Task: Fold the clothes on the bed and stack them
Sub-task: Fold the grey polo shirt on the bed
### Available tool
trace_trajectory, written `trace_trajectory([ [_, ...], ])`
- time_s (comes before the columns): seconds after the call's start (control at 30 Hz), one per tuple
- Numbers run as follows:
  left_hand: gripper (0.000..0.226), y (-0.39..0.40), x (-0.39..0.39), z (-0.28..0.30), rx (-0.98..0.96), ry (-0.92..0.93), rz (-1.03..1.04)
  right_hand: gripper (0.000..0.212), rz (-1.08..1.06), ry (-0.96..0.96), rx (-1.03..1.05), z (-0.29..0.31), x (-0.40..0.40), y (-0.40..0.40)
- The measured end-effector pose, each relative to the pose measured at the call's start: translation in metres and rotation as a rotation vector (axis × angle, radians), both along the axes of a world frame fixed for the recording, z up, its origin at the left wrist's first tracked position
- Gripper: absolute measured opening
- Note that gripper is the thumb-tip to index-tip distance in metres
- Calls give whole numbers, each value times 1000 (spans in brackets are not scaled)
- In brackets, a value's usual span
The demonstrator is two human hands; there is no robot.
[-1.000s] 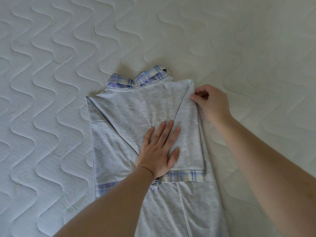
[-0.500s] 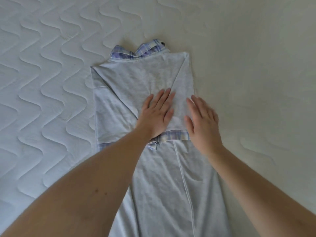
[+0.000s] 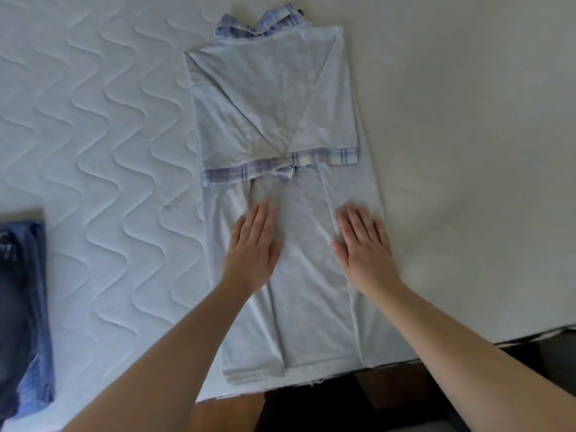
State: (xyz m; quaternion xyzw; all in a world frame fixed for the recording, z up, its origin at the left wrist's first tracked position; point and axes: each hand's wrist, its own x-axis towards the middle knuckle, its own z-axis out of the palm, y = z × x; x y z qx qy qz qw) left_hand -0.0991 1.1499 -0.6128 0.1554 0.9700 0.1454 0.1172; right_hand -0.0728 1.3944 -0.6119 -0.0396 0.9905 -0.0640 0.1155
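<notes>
- Grey garment [image 3: 280, 113]: laid lengthwise on bed [image 3: 93, 120], sides folded inward to a narrow strip; plaid collar [image 3: 258, 23] far beyond both hands, plaid-cuffed sleeves [image 3: 274, 169] crossed just ahead of fingertips.
- Left hand [image 3: 252, 251]: flat, fingers straight and spread, pressing lower left panel; judged to be smoothing and pinning the fold.
- Right hand [image 3: 364, 247]: flat, fingers straight, pressing lower right panel near folded edge; same purpose judged.
- Hem: behind both wrists, at bed edge.
- Folded denim [image 3: 21, 313]: well left of left hand, probably start of stack.
</notes>
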Motion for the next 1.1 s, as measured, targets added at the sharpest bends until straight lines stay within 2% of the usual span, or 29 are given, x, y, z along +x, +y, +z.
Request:
trace_trajectory([
  [0.27, 63, -5, 158, -4, -7, -139, -50, 65, -21, -132, -81, 10, 134, -30],
  [0.43, 70, -12, 201, 14, 18, -187, -106, 63, 14, -185, -94, 24, 173, -31],
  [0.53, 80, -14, 216, 24, 6, -202, -15, 67, 15, -165, -62, 32, 184, -22],
  [0.6, 73, -13, 221, 25, 22, -177, 70, 66, -18, -137, -48, 33, 188, -18],
  [0.73, 24, -9, 220, 29, 76, -71, 111, 51, 12, -75, -59, 32, 185, -15],
  [0.8, 11, -7, 219, 32, 126, -62, 152, 48, 36, -124, -111, 34, 181, -13],
  [0.87, 7, -4, 219, 37, 168, -14, 159, 52, 52, -135, -184, 39, 179, -13],
  [0.97, 20, 3, 220, 45, 136, 24, 107, 44, 14, -131, -246, 48, 179, -14],
  [1.03, 16, 5, 223, 43, 72, -73, 99, 25, -13, -87, -254, 53, 176, -19],
  [1.1, 22, 5, 222, 41, 28, -201, 124, 15, -30, -37, -296, 55, 166, -28],
])
